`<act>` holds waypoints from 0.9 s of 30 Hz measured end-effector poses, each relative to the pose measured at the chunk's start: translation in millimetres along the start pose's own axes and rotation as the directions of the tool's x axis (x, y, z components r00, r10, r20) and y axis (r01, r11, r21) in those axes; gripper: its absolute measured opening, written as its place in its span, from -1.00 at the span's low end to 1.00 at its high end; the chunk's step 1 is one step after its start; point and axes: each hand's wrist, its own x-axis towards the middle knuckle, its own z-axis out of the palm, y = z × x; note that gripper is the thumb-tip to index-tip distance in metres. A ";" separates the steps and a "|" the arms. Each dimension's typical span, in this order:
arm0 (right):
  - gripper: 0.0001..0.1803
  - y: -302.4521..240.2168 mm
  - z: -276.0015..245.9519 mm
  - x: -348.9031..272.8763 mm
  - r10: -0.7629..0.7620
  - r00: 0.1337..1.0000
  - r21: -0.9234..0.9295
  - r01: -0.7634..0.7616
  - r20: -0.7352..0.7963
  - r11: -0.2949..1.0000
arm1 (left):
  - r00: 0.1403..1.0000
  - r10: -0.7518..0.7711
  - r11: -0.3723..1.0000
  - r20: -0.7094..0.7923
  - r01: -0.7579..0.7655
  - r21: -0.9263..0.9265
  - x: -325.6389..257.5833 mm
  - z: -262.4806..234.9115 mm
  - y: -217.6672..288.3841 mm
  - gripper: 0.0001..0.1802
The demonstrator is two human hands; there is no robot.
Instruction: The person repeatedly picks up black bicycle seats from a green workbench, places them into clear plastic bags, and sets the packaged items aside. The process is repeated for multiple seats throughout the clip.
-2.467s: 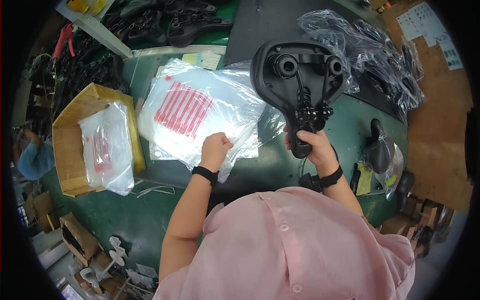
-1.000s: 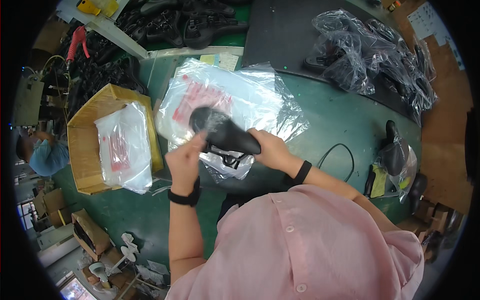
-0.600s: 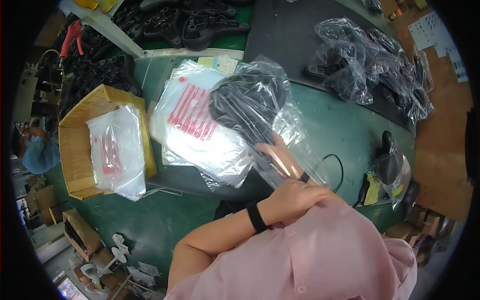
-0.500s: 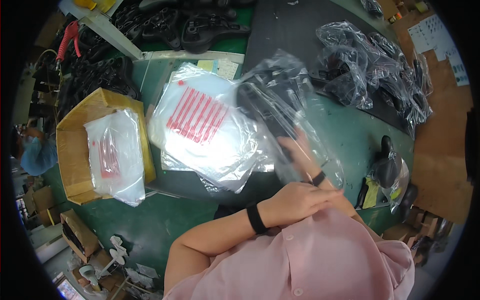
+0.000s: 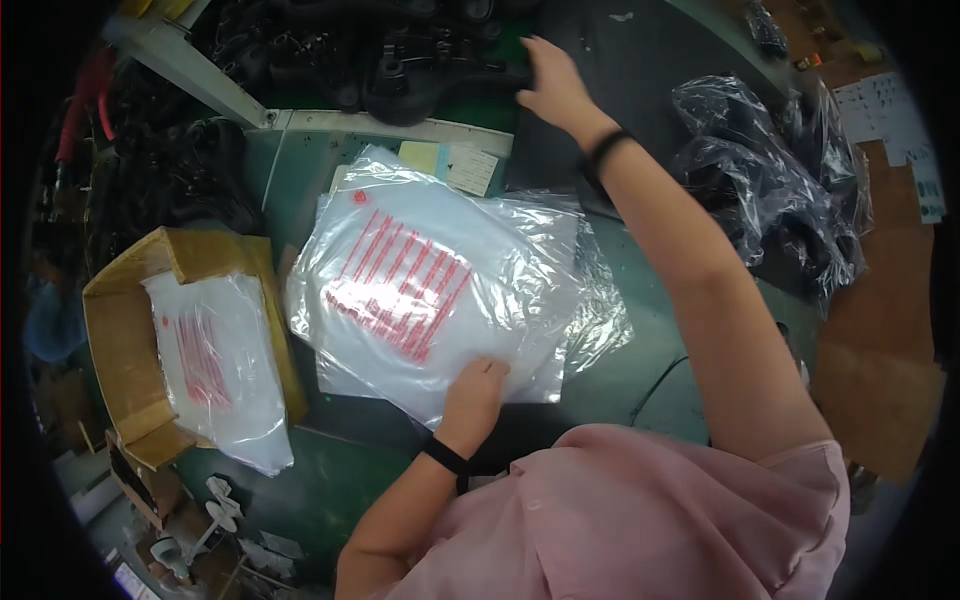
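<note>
Right hand (image 5: 560, 90) at a saddle (image 5: 425, 88), left hand (image 5: 472, 405) at the bags (image 5: 500, 300)

My hands are well apart. The right stretches past the far edge of the green bench (image 5: 660, 330), thumb and fingers spread around the narrow nose of the black saddle, which lies just beyond the rim; whether I touch it, I cannot tell. The left, fingers curled, is at the near side of the clear bags, by the bench's near edge; I cannot tell if it pinches one. Other saddles (image 5: 305, 60) crowd beyond the far left corner. A carton (image 5: 112, 330) of more bags is at the left edge; wrapped saddles (image 5: 770, 175) lie along the right.

I judge this to be the picking-up step: it calls for closing firmly on the nose and lifting the saddle clear of its neighbours.

Half a second ago, my right hand held a saddle within clear plastic over the bench, my left beside my right forearm. That saddle has left my hand.
</note>
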 end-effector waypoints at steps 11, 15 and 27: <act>-0.26 -55.8 10.0 67.8 0.248 0.649 -0.175 -0.175 0.719 0.969 | 0.904 -0.397 0.861 -0.158 0.307 -0.406 -0.4 -14.3 -24.6 -0.85; -0.15 -65.4 -1.6 6.8 0.083 0.568 0.325 -0.578 0.819 0.749 | 0.861 -0.508 0.688 0.008 0.412 -0.598 0.0 -20.2 -24.0 -0.84; -0.29 -140.4 -229.8 -250.7 0.214 0.660 0.613 -0.749 0.720 0.250 | 0.945 -0.316 0.288 0.085 0.182 -0.940 15.0 -10.2 37.7 -0.90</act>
